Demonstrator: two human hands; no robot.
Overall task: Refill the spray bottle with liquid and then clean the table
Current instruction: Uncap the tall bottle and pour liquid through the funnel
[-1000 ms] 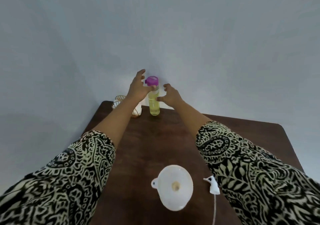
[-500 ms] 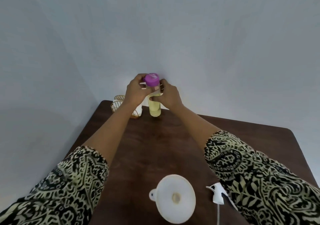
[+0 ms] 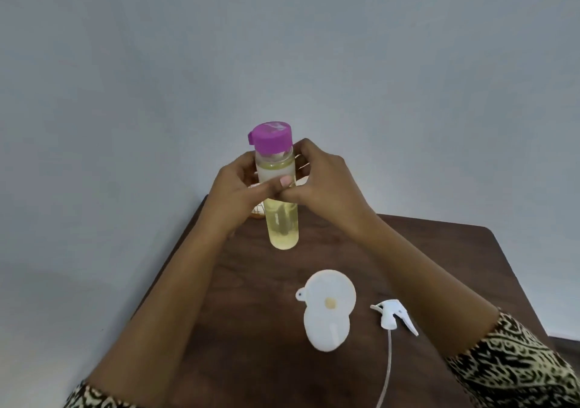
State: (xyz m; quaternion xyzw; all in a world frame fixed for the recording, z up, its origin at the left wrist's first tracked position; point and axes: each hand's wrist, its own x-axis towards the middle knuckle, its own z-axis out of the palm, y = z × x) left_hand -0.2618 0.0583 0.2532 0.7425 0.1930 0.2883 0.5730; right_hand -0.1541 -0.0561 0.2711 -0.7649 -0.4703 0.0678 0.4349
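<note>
**Open the cap before tipping, and keep the bottle upright**

Both hands grasp the refill bottle point(image 3: 281, 219), which stands upright over the far left corner of the worktop point(image 3: 439, 250) and seems lifted clear of it. The left hand point(image 3: 235, 188) wraps the upper body, its thumb laid across the front. The right hand point(image 3: 326, 181) closes round the other side, its fingers point(image 3: 309, 147) curled just under the purple cap point(image 3: 271, 137). The cap is on, and pale yellow liquid fills most of the bottle.

The white spray bottle point(image 3: 326, 332) waits nearer the near edge, about midway along it. The funnel point(image 3: 339, 291) appears seated in its neck. The spray head point(image 3: 392, 315) lies just beside it toward the right edge, with its dip tube point(image 3: 387, 370) trailing to the near edge.

The step in hand looks like opening the cap. One hand should hold the body low and firm while the other works the cap, so the bottle does not twist or slop. A squeezed plastic wall could push liquid out once the seal breaks. Carry the bottle upright to the funnel, then tip slowly into its centre and watch that the funnel does not tilt. Nothing braces the spray bottle, so a free hand there would help.
</note>
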